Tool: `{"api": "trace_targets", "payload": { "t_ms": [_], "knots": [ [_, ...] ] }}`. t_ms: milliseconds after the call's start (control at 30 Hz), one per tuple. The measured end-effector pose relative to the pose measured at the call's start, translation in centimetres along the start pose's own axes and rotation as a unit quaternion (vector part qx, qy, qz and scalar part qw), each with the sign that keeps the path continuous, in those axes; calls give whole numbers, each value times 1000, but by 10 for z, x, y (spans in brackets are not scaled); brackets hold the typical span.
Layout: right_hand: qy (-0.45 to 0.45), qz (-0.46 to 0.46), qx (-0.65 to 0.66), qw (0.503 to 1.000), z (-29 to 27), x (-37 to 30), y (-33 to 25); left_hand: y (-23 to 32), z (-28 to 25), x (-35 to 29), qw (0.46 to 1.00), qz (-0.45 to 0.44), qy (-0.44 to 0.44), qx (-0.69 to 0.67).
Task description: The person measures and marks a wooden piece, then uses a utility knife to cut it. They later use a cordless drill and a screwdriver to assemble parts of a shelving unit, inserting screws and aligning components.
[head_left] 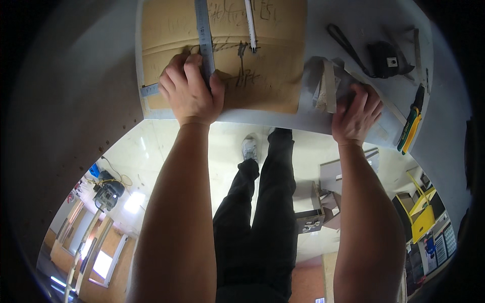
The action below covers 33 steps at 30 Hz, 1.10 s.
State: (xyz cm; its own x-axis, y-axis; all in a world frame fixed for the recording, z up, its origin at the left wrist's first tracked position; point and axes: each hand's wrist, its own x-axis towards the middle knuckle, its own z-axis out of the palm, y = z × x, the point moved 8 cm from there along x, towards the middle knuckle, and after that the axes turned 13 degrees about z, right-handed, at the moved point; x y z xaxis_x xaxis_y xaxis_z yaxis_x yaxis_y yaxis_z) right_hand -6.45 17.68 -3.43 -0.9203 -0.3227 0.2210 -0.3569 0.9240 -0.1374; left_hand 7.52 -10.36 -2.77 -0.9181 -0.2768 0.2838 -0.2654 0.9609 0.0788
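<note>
My left hand (194,93) is closed over a grey metal square (203,33) with marked edges, pressing it on a brown cardboard sheet (273,81). The long blade runs away from me; a short part shows left of my fingers, and the corner is hidden under the hand. Dark handwritten marks cover the cardboard. A slim white pen-like stick (251,25) with a dark tip lies on it, right of the blade. My right hand (357,113) rests at the table's near edge with curled fingers, beside a pale offcut strip (328,86); what it grips, if anything, is hidden.
On the grey tabletop (316,35) at right lie a black tape measure (386,59) with a strap and yellow-green handled snips (411,121). Below are grey box-like pieces (308,202), a yellow stand (423,222), and a dark power tool (107,192) at left.
</note>
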Motion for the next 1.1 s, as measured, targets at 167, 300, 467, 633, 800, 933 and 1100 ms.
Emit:
{"api": "trace_targets", "payload": {
  "t_ms": [167, 300, 467, 633, 800, 933, 1100],
  "knots": [
    [12, 4, -24, 1000, 4, -2, 4, -3, 5, -3, 1000, -13, -3, 2],
    [15, -5, -42, 999, 6, -2, 5, -5, 5, -3, 1000, -8, 1, 8],
    [18, -8, -38, 999, 8, -2, 7, -2, 4, -2, 1000, 1, 11, 6],
    [17, -2, -40, 999, 8, -3, 8, -3, 5, -2, 1000, -5, -7, 6],
    [13, 0, -19, 1000, 7, 0, 5, -2, 3, -1, 1000, -1, -5, 13],
    [10, 4, -18, 1000, 4, -2, 6, -1, 4, -2, 1000, 3, 0, 14],
    [14, 11, -14, 1000, 6, -2, 6, -2, 8, -4, 1000, -5, -6, 20]
  ]
}}
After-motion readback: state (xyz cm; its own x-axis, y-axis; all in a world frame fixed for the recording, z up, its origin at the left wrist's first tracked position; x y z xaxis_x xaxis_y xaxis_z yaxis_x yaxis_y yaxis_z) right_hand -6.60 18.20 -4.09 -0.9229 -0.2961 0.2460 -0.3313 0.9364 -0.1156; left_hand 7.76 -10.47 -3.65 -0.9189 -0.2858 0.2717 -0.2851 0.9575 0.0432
